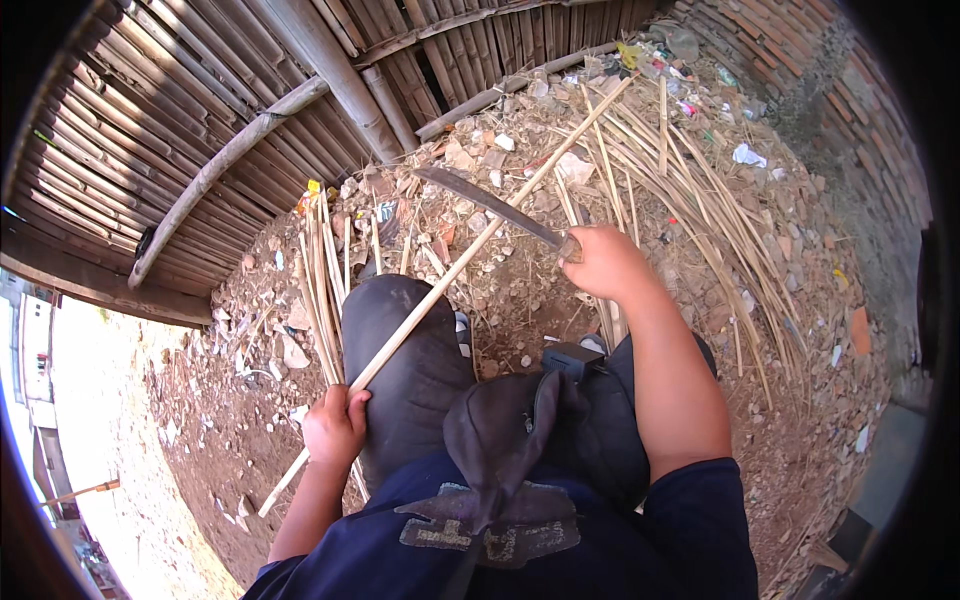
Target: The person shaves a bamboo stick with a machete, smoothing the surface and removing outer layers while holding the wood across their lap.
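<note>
My left hand (pixel 335 428) is closed round the lower part of a long pale bamboo strip (pixel 432 297). The strip slants across my left thigh, up and away to the right. In my right hand (pixel 604 264) is the short handle of a machete (pixel 490 203), gripped in a closed fist. Its dark, slightly curved blade points left and crosses the strip at about mid-length. Whether blade and strip touch, I cannot tell.
Many split bamboo strips (pixel 735 235) lie on the littered ground at the right. A smaller bundle (pixel 318 280) rests beside my left leg. A bamboo wall (pixel 230 110) with poles stands at the far left, a brick wall (pixel 850 110) at the right. A small black box (pixel 573 360) sits between my knees.
</note>
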The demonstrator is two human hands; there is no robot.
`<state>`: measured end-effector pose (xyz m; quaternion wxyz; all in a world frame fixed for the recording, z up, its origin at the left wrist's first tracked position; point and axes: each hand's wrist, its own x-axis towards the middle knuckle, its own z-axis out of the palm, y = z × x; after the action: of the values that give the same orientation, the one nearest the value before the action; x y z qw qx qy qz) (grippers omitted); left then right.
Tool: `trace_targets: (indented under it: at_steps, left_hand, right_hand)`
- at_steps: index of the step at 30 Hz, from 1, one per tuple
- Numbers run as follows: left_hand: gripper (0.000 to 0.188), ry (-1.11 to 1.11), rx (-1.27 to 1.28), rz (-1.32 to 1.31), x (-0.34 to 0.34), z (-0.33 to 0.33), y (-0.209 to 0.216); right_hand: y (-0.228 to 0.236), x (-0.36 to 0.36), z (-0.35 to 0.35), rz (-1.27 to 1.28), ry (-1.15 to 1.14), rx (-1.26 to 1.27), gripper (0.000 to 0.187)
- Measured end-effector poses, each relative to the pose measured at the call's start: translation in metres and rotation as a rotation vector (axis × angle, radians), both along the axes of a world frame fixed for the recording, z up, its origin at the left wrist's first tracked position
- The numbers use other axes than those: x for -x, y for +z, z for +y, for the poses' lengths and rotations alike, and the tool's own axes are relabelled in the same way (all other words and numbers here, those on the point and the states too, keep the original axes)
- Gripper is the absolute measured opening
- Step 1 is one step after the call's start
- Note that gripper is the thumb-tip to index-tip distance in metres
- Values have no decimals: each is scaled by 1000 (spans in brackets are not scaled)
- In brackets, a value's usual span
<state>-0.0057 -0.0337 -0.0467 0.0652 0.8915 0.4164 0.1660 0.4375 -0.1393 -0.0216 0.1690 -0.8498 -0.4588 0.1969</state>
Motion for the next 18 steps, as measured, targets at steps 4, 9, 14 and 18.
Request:
trace_targets:
  at_steps: [4, 9, 14, 18]
  left_hand:
    - [29, 19, 50, 32, 4, 0, -2]
    - [27, -4, 47, -20, 1, 5, -6]
    - [27, 15, 92, 16, 3, 3, 1]
    - [28, 17, 187, -12, -1, 4, 18]
  right_hand:
    - [9, 25, 8, -37, 218, 48, 32]
    - [-29, -12, 14, 180, 88, -4, 56]
    - [-2, 4, 14, 117, 25, -30, 54]
    - [26, 13, 0, -5, 133, 5, 41]
